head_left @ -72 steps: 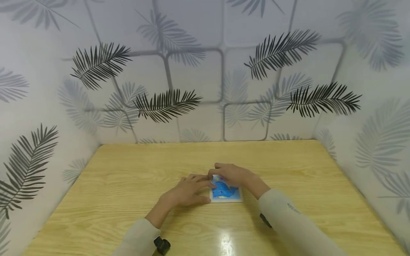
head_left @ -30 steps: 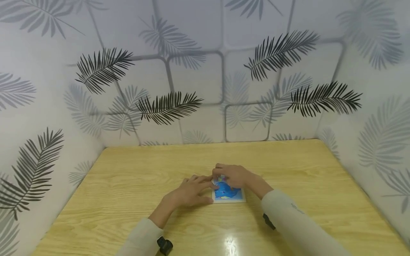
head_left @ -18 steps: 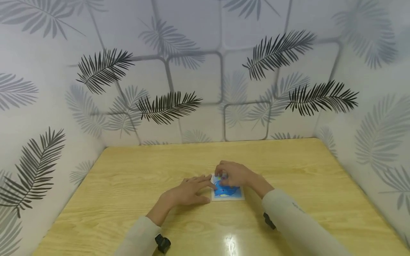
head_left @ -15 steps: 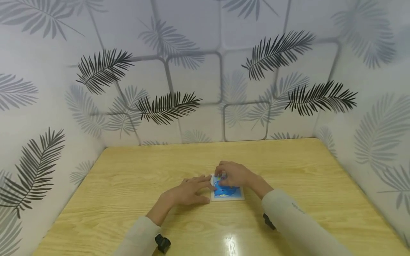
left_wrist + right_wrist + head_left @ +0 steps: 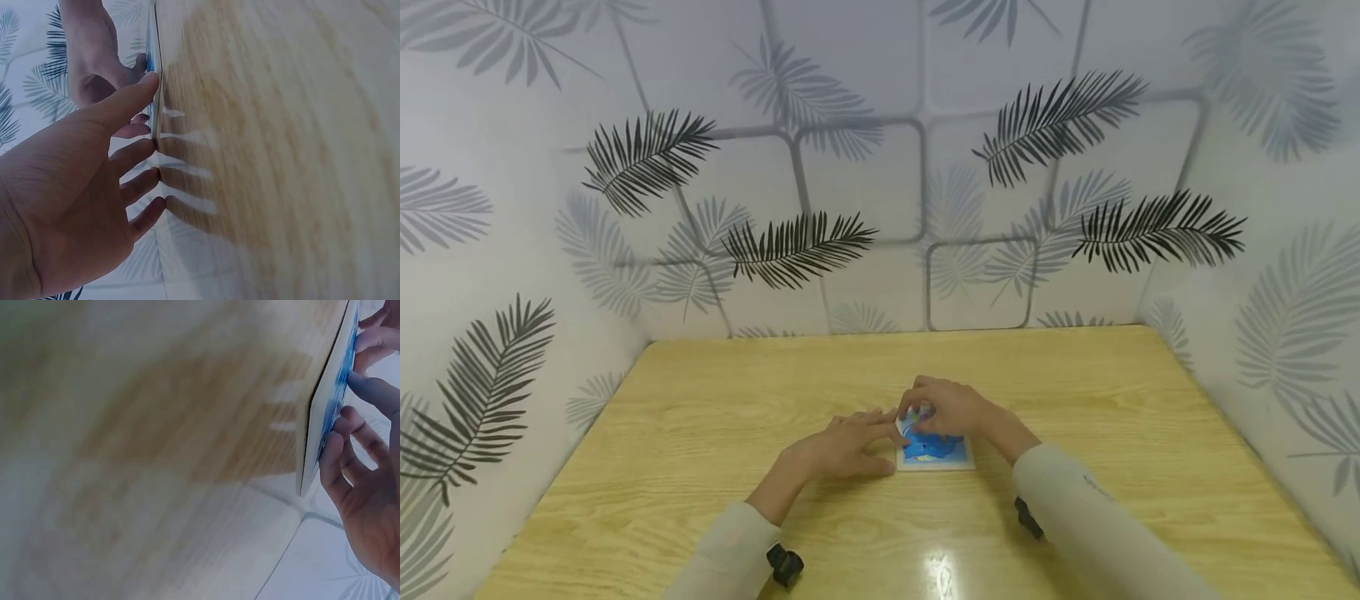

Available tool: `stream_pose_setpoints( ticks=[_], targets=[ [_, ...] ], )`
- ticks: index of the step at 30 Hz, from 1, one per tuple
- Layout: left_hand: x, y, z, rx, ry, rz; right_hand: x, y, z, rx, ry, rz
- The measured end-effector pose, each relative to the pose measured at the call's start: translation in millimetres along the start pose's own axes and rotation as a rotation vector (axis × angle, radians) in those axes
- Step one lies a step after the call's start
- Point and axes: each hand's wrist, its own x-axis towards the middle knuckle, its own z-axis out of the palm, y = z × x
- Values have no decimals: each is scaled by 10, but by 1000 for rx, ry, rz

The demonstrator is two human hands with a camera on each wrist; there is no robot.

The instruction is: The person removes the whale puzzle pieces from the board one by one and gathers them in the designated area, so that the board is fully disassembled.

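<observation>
A flat square picture board (image 5: pixel 951 458) with a pale border and a blue whale-like animal printed on it lies on the table. My left hand (image 5: pixel 842 448) is at its left side, fingers mostly straight and spread. In the left wrist view the thumb (image 5: pixel 140 90) reaches the board's near edge, and other fingertips come down beside it. My right hand (image 5: pixel 958 410) arches over the board's upper part and hides some of the picture. In the right wrist view its bent fingers and thumb (image 5: pixel 372 387) meet the printed face, spread apart, with nothing visible between them.
The wood-grain table (image 5: pixel 737 400) extends around both hands. Pale walls (image 5: pixel 865 183) with a leaf pattern stand behind it and at both sides. A black band device (image 5: pixel 786 567) sits at the left wrist, and another (image 5: pixel 1028 518) at the right.
My right hand's fingers have lifted slightly and spread from the board's upper edge, with the thumb now apart over the picture. The left hand and the board stay nearly in place.
</observation>
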Motion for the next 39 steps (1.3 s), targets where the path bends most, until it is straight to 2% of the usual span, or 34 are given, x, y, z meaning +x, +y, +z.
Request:
stream_pose_setpoints(
  ticks=[4,11,16,20,26,28,32,39],
  targets=[
    [8,3,-10,6,2,5,4,64,-36,58,-38,-76],
    [28,-24,-10,49,7,9,-10,98,-81,57,-42,-92],
    [12,-51,-35,65,13,0,12,47,-128,-3,-48,-160],
    [-3,-45,-51,53,11,5,43,36,-109,-56,-73,-153],
    [23,-44,-32,53,6,47,54,40,-28,-179,-106,-146],
    [29,-48,-24,54,3,47,43,27,-22,-158,-88,-146],
    [23,-51,-23,48,12,41,20,15,-18,-51,-43,-148],
    [29,-71,-23,34,8,37,-11,45,1,83,9,-69]
  ],
)
